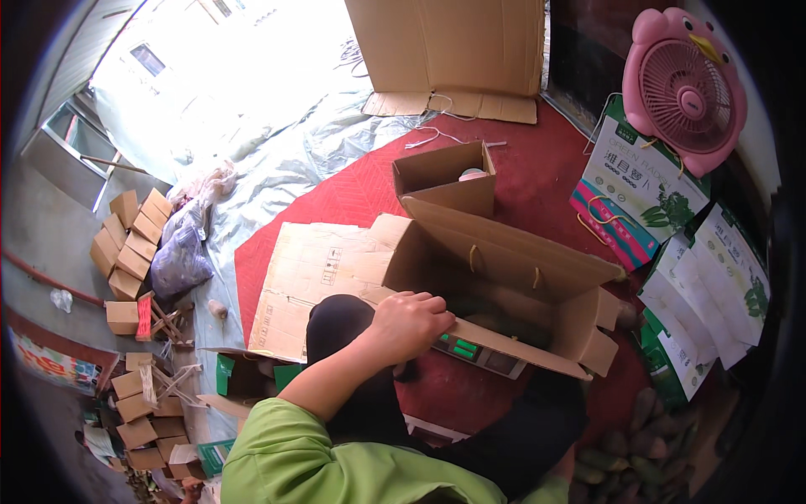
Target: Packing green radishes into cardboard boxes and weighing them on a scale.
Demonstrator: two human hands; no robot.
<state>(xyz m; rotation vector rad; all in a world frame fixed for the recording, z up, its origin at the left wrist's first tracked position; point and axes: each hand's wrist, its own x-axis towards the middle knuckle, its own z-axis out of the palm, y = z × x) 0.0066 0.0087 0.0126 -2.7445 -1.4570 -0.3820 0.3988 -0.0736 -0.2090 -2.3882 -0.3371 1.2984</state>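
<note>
My left hand (411, 328) has its fingers curled over the near edge of an open brown cardboard box (525, 340). Rope loops hang from the raised far side of this box. Inside, dark green, long rounded things (487, 315) lie in shadow, probably radishes. Under the box's near side shows a scale (478, 357) with a lit green display. Only a bit of my right arm (564, 472) appears at the lower edge, and the right hand itself is out of sight. Close to that arm, a heap of green and purplish radishes (638, 454) lies on the floor.
A smaller open box (445, 181) stands beyond on the red mat (319, 189). Green-and-white printed cartons (646, 181) and a pink animal-shaped fan (688, 97) line the right side. Small brown boxes (134, 252) are piled at left. A large cardboard sheet (453, 50) stands behind.
</note>
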